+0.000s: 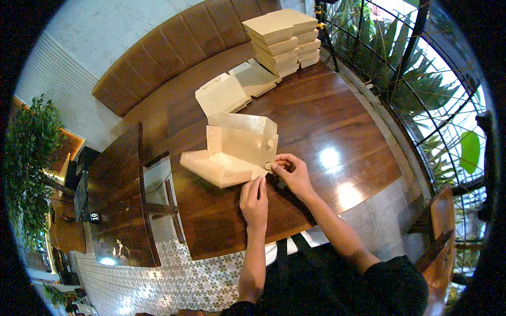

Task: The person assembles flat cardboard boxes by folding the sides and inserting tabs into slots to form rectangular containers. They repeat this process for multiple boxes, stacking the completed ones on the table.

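Here I am on the head view, and both hands are at work on the box point(241, 145), which sits half folded on the tabletop point(316, 126), in from the left edge, with a shallow tray side toward the near edge and a tall panel standing up behind it! Right hand point(295, 176) now: thumb and forefinger drawn in to a pinch on the round tab point(269, 166) at the box's right end, other fingers curled behind. Left hand point(254, 205) comes in over the near edge, fingers nearly straight and held close together, tips touching the small flap just beside that tab; I can't tell whether the thumb grips it from below. Beyond the box, toward the far edge, I've got opened boxes point(224, 94) spread out, reaching right up to the stack point(279, 39), and that one stands tall at the far right corner, closed boxes piled in two columns side by side. Past the far edge I see the brown bench point(182, 50), and off the left edge, another table point(116, 210)
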A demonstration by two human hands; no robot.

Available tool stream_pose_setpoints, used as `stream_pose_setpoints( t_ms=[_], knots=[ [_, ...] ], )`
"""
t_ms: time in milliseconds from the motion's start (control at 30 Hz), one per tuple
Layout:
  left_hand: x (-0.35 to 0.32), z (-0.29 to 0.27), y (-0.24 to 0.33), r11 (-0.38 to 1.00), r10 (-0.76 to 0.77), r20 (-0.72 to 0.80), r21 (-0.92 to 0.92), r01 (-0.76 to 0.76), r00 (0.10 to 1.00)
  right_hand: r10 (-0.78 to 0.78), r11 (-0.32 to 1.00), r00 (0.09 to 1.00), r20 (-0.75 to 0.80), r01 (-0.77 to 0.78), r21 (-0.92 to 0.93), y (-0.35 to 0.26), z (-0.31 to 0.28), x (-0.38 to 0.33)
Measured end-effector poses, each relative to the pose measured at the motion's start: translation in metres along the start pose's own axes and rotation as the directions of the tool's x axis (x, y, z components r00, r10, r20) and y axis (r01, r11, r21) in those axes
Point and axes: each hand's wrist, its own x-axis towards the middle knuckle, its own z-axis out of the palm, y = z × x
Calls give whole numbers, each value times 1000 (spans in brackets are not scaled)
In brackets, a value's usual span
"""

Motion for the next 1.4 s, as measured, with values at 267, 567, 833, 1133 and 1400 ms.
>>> stream_pose_setpoints(
  t_ms=[267,567,833,1133,1400],
  knots=[
    [-21,-6,9,976,-126,-7,176,125,992,-241,933,970,8,234,-273,-22,15,-19],
    [18,-47,-3,910,-16,181,410,-61,983,-244,913,967,67,253,-321,-29,6,-22],
    [9,-42,-17,984,-64,338,177,3,939,-239,906,970,55,243,-346,-17,-6,-23],
    [14,-59,-42,994,-17,618,96,-54,786,-29,976,990,138,58,-209,-6,-48,-2],
    [57,-100,-65,887,-93,510,433,-162,855,93,885,874,477,-292,363,-42,-81,-6]
  ],
)
